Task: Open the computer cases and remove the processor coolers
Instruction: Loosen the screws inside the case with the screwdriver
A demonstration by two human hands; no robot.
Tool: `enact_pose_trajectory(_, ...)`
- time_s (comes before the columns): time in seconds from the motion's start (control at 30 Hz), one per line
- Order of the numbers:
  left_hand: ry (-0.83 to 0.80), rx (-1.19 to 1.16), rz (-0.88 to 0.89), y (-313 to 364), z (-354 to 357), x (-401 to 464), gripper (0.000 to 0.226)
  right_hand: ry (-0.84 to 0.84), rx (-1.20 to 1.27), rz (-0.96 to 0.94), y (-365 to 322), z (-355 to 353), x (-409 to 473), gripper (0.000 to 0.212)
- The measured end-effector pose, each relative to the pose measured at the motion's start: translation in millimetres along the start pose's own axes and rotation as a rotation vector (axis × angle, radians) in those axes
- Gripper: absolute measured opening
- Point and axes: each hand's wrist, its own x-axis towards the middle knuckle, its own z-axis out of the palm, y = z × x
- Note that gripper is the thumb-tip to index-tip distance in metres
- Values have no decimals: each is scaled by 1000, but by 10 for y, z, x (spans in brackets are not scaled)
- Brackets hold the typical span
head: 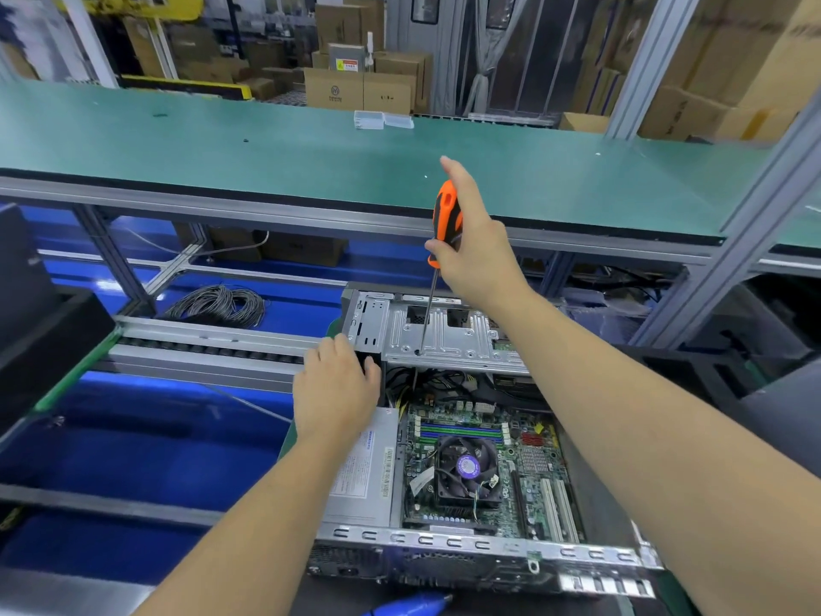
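An open computer case point(471, 544), a box of bare grey sheet metal with its cover off, lies flat in the lower centre of the frame, its long axis running from the bottom edge up toward the middle. Inside, a green motherboard point(533, 464) faces upward, and on it sits the processor cooler point(467, 471), a square black fan with curved blades and a round purple label at its hub, over dark fins. To the cooler's left lies a silver power supply point(364, 473) with printed labels. At the case's far end a perforated drive cage point(448, 337) of stamped steel spans its width.

The right hand point(475, 242), in the centre of the frame, grips the ribbed orange-and-black handle of a screwdriver point(445, 220) with the lower fingers and thumb curled round it (the index finger points straight up). The thin steel shaft stands nearly upright, handle up and slightly right, with its tip down on the drive cage. The left hand point(337, 389) rests on the far left corner of the case, fingers curled over the edge.

A green-matted counter point(222, 157) crosses the upper frame, with a clear plastic box point(369, 120) on it; cardboard cartons point(360, 88) stack behind. A coil of grey cable point(217, 304) lies at middle left.
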Motion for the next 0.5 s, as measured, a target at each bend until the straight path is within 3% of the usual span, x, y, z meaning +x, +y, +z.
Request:
enact_pose_trajectory(0.07,118,24,302,58,-8,-80,28,13,-10,1,-23,-48,58,95)
enact_pose_trajectory(0.1,105,-78,406,103,-12,-114,28,17,-17,5,-29,-69,91,96)
enact_pose_trajectory(0.17,-49,-400,368,264,-66,-180,19,35,-21,26,-33,-115,156,97)
enact_pose_trajectory(0.27,-228,-951,-194,593,-85,-274,18,44,-23,61,-40,-191,244,98)
enact_pose_trajectory(0.37,-575,-1553,-846,886,7,-402,15,33,-15,79,-86,-232,326,98)
enact_pose_trajectory(0.43,-697,-1738,-1082,972,127,-443,26,35,-18,87,-118,-236,380,98)
enact_pose_trajectory(0.5,-688,-1840,-1202,982,207,-439,41,31,-35,85,-132,-222,409,98)
